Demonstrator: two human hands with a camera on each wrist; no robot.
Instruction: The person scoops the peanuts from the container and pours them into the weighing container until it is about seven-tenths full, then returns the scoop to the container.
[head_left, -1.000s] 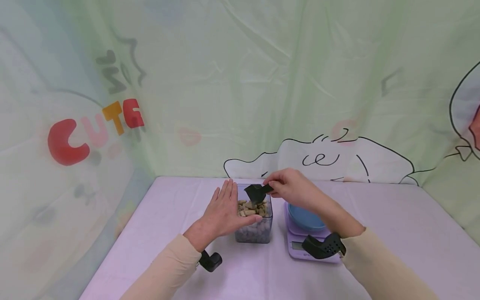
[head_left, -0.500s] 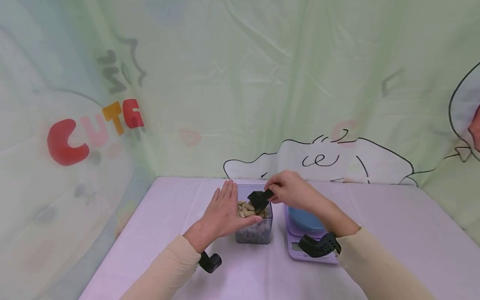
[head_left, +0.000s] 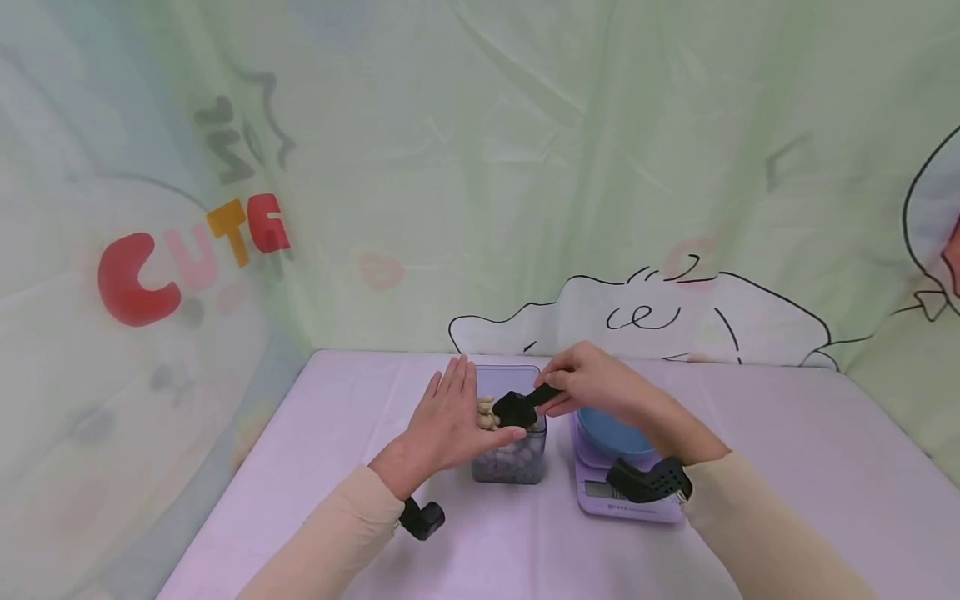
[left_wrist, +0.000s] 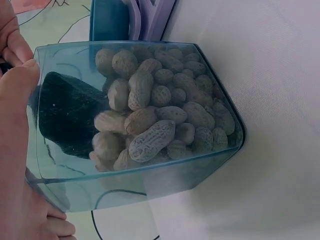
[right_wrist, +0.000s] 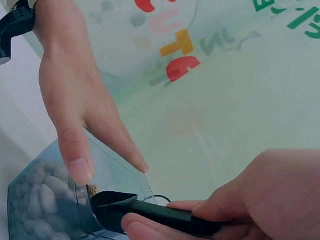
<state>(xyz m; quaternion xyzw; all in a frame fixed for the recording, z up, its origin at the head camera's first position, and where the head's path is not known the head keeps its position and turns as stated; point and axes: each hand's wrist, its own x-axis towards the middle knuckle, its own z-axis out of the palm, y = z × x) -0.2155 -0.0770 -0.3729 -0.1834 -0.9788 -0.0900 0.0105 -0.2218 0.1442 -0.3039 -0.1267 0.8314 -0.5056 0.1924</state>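
A clear plastic container (head_left: 506,380) holding peanuts in their shells (left_wrist: 152,140) stands on the table. My left hand (head_left: 450,425) lies along its left side with straight fingers, the thumb reaching over the near rim. In my right hand (head_left: 600,383), fingers and thumb grip the handle of a black scoop (head_left: 513,410). The scoop's head is down inside the container, among the upper peanuts. Through the clear wall, the left wrist view shows the dark scoop head (left_wrist: 70,115) beside the peanuts. In the right wrist view its handle (right_wrist: 170,216) slants out over the rim.
Right of the container, a purple kitchen scale (head_left: 630,504) carries a blue bowl (head_left: 615,432), partly hidden under my right forearm. A pale cloth covers the table (head_left: 300,500). A printed curtain (head_left: 420,167) hangs behind it.
The scoop has gone from above the peanuts down into them, its handle now tilted more toward the right. My right hand moved slightly with it. The left hand has stayed put.
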